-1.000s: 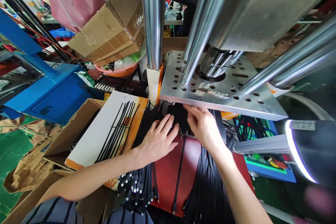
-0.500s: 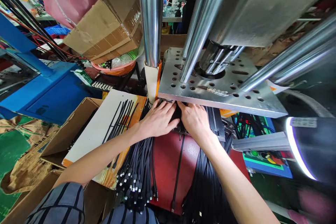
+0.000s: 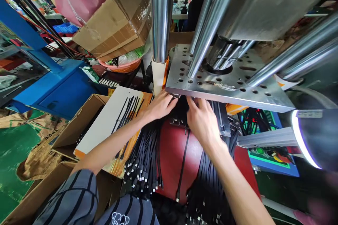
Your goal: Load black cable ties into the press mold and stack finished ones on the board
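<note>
My left hand (image 3: 162, 104) reaches under the front left edge of the perforated metal plate (image 3: 195, 86), its fingertips hidden beneath it. To its right, my right hand (image 3: 202, 117) also extends under the plate, fingers partly spread, tips out of sight. Whether either hand holds anything cannot be made out. Between them is a dark fixture with a metal edge (image 3: 178, 122). A single black cable (image 3: 182, 168) runs down over the red surface (image 3: 194, 147). Bundles of black cables hang at the left (image 3: 144, 154) and at the right (image 3: 208, 179).
Steel columns (image 3: 160, 17) rise around the plate. At the left, a white board (image 3: 105, 123) bearing black cables rests on a cardboard box (image 3: 76, 123). A round lamp (image 3: 311, 137) stands at the right, near a blue control box (image 3: 277, 163).
Both hands have reached farther under the plate, and the gap between them is wider, showing more of the dark fixture. The whole view has shifted slightly.
</note>
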### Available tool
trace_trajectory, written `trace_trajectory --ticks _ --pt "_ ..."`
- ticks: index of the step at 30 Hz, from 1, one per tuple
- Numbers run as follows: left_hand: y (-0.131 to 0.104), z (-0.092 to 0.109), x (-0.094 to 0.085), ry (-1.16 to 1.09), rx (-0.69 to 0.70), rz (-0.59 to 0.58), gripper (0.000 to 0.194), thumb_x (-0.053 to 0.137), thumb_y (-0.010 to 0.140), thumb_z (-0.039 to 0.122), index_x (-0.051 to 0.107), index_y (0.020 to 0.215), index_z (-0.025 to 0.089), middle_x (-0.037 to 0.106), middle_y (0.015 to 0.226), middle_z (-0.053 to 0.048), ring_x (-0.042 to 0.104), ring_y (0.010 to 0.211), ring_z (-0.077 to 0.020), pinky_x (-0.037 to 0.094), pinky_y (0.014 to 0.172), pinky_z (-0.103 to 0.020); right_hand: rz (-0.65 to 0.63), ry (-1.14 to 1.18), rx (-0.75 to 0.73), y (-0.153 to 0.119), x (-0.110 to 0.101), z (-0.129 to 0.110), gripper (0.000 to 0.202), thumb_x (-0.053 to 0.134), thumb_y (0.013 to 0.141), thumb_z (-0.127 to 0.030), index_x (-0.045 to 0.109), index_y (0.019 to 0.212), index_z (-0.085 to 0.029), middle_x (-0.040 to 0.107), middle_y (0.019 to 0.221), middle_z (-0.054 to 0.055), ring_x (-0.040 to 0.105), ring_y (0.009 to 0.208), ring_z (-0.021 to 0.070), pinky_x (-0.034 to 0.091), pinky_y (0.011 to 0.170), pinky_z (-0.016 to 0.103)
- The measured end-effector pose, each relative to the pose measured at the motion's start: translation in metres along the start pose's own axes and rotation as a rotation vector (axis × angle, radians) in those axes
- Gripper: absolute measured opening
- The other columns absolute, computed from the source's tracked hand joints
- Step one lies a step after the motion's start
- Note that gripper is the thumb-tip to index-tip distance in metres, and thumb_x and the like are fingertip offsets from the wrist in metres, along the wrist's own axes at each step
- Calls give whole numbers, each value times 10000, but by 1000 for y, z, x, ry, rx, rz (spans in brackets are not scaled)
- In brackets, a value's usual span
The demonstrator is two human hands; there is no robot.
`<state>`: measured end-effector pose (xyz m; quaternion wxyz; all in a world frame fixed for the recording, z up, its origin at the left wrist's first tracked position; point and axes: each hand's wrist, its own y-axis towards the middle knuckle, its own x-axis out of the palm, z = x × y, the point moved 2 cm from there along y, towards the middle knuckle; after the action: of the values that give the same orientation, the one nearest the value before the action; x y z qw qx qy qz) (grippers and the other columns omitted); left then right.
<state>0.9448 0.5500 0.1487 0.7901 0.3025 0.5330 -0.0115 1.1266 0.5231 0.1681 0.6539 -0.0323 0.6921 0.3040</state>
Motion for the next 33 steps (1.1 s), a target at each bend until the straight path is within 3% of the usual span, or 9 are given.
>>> trace_trajectory --ticks 2,4,7,10,14,18,23,29,33 --pt "-54 11 -11 -6 -156 8 302 459 1068 345 685 981 164 731 1020 -95 704 969 -226 541 880 -344 16 104 111 -72 -7 -21 314 405 1050 -255 624 1235 -127 708 1001 140 721 805 249 563 677 318" --pt "-107 21 -15 71 -359 -171 338 570 1013 471 665 864 183 708 856 -56 688 752 -223 513 712 -341 -131 118 198 -137 -1 -45 345 423 1066 -416 604 1126 -128 684 885 93 686 582 207 482 481 292" --pt "-154 31 -14 89 -486 -354 271 637 983 402 669 830 180 707 840 -46 678 721 -217 462 681 -327 -445 68 354 -190 15 -68 252 422 1074 -347 572 985 -165 683 881 78 727 594 207 425 448 271" --pt "-156 31 -14 -5 -520 -367 254 636 988 333 690 787 189 699 814 -22 664 730 -190 434 700 -308 -675 102 462 -193 23 -70 217 395 1077 -258 544 931 -197 732 930 67 773 712 237 464 539 289" --pt "-141 29 -24 -88 -539 -313 261 625 989 287 735 778 181 708 802 -31 643 736 -181 417 720 -308 -754 125 487 -182 16 -63 216 390 1079 -266 551 952 -197 756 984 82 782 796 268 485 604 321" --pt "-144 40 -37 -443 -598 -247 270 614 972 328 655 751 178 625 670 20 553 611 -124 401 639 -263 -707 117 477 -191 9 -68 204 368 1064 -195 560 996 -181 743 1011 91 782 759 251 464 572 309" --pt "-168 80 -43 -1118 -744 -435 358 583 963 489 497 759 207 485 578 70 498 484 -89 388 475 -190 -678 212 427 -203 17 -58 244 360 1047 -232 574 938 -186 733 808 95 768 702 280 454 554 312" --pt "-194 131 -9 -1269 -850 -499 404 634 937 514 637 755 153 564 578 28 537 475 -86 446 466 -176 -357 853 383 -210 1 -45 237 469 1037 -369 544 856 -237 628 757 9 622 641 164 490 618 260" --pt "-194 142 9 -1424 -911 -330 528 642 901 632 716 766 127 563 569 15 519 460 -83 433 456 -183 -403 1220 404 -223 -18 -61 286 474 1049 -405 583 861 -219 613 752 -1 594 663 142 487 627 224"
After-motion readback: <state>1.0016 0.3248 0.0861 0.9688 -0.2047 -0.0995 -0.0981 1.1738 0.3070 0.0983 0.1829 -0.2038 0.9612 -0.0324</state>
